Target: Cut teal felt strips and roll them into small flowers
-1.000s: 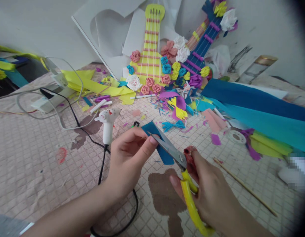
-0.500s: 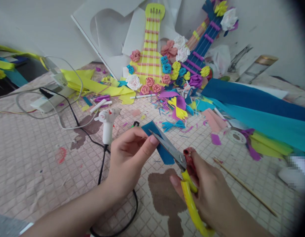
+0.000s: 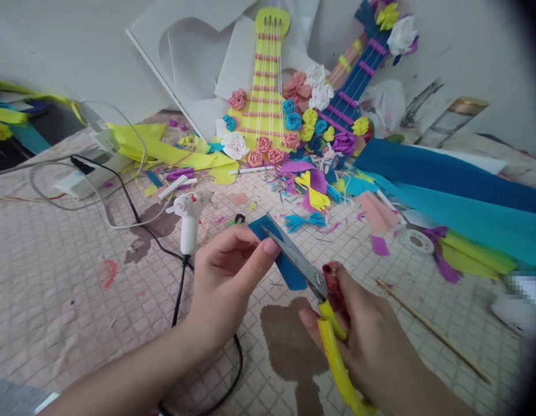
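My left hand (image 3: 233,277) pinches a folded strip of dark blue paper (image 3: 289,273) between thumb and fingers. My right hand (image 3: 367,329) is wrapped round the handles of the scissors (image 3: 337,352), which are yellow with a red part near the pivot. The slightly parted scissor blades lie across the blue paper, their tips beside my left thumb. Just beyond the paper, a blue paper bow (image 3: 305,221) rests on the quilted cloth.
A white glue gun (image 3: 190,222) stands left of my hands, its black cord running beneath them. A wooden stick (image 3: 432,329) lies at right. Behind are a yellow paper guitar (image 3: 265,92), a blue guitar (image 3: 354,81), paper scraps, blue sheets (image 3: 441,167) and a jar (image 3: 454,121).
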Demonstrator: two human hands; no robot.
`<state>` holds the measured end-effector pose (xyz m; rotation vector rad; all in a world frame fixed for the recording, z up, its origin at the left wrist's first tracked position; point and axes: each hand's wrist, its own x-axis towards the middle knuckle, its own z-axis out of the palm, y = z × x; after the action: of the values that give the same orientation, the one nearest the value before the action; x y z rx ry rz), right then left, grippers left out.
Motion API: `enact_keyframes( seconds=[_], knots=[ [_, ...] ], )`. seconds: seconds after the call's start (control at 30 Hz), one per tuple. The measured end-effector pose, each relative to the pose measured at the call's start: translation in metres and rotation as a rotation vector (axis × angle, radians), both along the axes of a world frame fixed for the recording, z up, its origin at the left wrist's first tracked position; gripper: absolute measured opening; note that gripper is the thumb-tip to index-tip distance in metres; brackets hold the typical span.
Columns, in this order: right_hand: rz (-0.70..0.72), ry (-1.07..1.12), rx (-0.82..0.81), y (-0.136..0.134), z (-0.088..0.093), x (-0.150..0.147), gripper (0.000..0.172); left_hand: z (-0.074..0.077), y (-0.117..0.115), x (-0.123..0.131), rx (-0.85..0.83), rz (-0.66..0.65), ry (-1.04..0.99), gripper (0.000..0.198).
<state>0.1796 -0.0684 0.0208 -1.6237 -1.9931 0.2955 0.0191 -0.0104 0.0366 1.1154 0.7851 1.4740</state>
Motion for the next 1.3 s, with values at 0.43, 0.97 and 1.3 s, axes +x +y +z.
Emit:
enact_keyframes(
  seconds=[0.43, 0.97, 1.3],
  knots=[
    [0.010, 0.006, -0.001, -0.0005, 0.0028, 0.0010, 0.030, 0.0003, -0.0005, -0.0004, -0.031, 0.000, 0.018, 0.009],
    [0.047, 0.004, -0.038, -0.0018, 0.0027, 0.0061, 0.024, 0.0009, 0.0008, -0.0001, -0.054, -0.005, -0.006, 0.011],
    [0.035, 0.035, -0.064, -0.0018, 0.0006, 0.0039, 0.028, 0.0049, -0.0015, -0.0004, -0.057, -0.016, 0.078, 0.018]
  ],
)
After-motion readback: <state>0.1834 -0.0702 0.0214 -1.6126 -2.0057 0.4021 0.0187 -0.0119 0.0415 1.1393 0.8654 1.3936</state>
